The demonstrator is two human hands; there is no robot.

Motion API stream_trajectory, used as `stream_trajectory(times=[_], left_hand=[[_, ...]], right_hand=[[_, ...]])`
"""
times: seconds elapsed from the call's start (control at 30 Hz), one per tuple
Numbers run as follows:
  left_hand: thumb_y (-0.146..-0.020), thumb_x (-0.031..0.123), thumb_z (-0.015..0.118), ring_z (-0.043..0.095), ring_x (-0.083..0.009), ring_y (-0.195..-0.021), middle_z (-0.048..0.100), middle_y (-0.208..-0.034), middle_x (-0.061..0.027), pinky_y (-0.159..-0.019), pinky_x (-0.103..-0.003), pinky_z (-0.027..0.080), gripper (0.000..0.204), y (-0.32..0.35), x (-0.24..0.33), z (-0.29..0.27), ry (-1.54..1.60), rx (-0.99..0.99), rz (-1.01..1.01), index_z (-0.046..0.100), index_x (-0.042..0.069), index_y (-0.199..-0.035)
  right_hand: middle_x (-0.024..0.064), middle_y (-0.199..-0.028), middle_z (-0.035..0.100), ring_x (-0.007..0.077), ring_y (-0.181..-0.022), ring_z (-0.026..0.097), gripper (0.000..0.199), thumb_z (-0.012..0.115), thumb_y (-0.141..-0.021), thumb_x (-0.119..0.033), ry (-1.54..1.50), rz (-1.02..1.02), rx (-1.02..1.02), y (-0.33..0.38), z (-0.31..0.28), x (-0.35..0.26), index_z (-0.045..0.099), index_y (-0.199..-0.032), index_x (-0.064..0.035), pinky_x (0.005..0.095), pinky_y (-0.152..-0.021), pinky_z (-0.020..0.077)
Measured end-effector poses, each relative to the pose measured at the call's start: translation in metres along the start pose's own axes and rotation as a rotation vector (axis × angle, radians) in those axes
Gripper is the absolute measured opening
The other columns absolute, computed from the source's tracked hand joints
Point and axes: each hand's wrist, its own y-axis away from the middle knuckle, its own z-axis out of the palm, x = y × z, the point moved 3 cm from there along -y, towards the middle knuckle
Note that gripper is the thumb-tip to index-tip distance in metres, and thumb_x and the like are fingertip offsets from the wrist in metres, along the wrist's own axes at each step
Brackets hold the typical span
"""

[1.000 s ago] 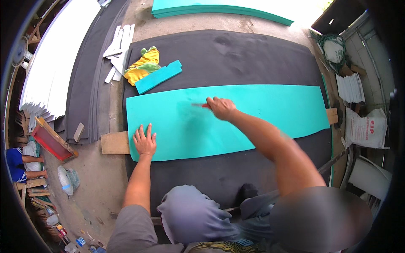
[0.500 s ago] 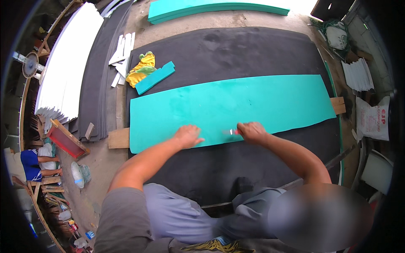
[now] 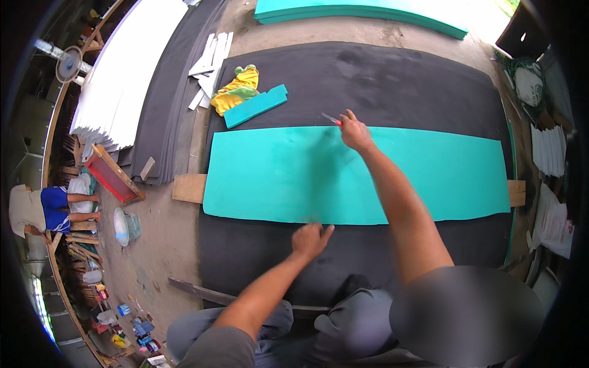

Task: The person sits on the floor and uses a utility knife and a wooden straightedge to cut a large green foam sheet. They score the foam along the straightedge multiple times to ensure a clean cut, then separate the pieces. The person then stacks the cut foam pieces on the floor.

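A long green foam sheet (image 3: pixel 362 178) lies across a black mat (image 3: pixel 392 80), with a wooden board (image 3: pixel 188 187) sticking out under its left end. My right hand (image 3: pixel 356 132) is closed around the red handle of a knife (image 3: pixel 331 118), over the sheet's far edge. The blade points left and away from me. At the near edge, my left hand (image 3: pixel 311 240) holds nothing visible, its thumb and a finger apart and the fingertips slightly blurred. Beyond the sheet's far left part lie a green foam offcut (image 3: pixel 256 107) and a yellow-green cloth (image 3: pixel 238 91).
Stacked green sheets (image 3: pixel 362 15) lie at the back. White sheets (image 3: pixel 123 73), black sheets (image 3: pixel 169 104) and white strips (image 3: pixel 211 67) are on the left. A red-lined wooden box (image 3: pixel 115 173) stands near a seated person (image 3: pixel 43 208). White sacks (image 3: pixel 552 224) sit at right.
My right hand with the knife has moved from the near edge to the far edge. My left hand has come off the sheet's surface toward me. The whole view has shifted and turned slightly.
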Motion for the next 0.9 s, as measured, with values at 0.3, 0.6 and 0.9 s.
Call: stream_trajectory(times=[0.3, 0.6, 0.9], left_hand=[[-0.111, 0.057, 0.038, 0.062, -0.0379, -0.127, 0.053, -0.147, -0.0241, -0.108, -0.054, 0.05, 0.073, -0.022, 0.018, 0.102, 1.751, 0.036, -0.491, 0.03, -0.002, -0.153], [-0.111, 0.054, 0.042, 0.037, -0.0365, -0.15, 0.036, -0.163, -0.0155, -0.124, -0.054, 0.033, 0.07, -0.051, 0.089, -0.038, 2.082, 0.44, 0.053, 0.021, 0.011, -0.162], [-0.112, 0.056, 0.039, 0.048, -0.0287, -0.141, 0.043, -0.158, -0.0124, -0.115, -0.045, 0.043, 0.071, -0.061, 0.205, -0.15, 1.835, 0.203, 0.409, 0.029, 0.005, -0.16]], right_hand=[[0.0118, -0.115, 0.073, 0.0326, -0.112, 0.07, 0.049, 0.077, -0.089, -0.053, 0.387, -0.173, -0.259, -0.018, -0.074, -0.015, 0.07, -0.12, -0.0165, 0.0466, -0.098, 0.0537], [0.0136, -0.099, 0.076, 0.0387, -0.1, 0.071, 0.043, 0.078, -0.087, -0.051, 0.152, -0.089, 0.144, -0.002, -0.264, -0.101, 0.071, -0.109, -0.015, 0.0508, -0.085, 0.0523], [0.0173, -0.1, 0.076, 0.0381, -0.102, 0.072, 0.056, 0.075, -0.089, -0.06, 0.0, 0.039, 0.693, 0.05, -0.48, -0.196, 0.069, -0.112, -0.0085, 0.049, -0.087, 0.0522]])
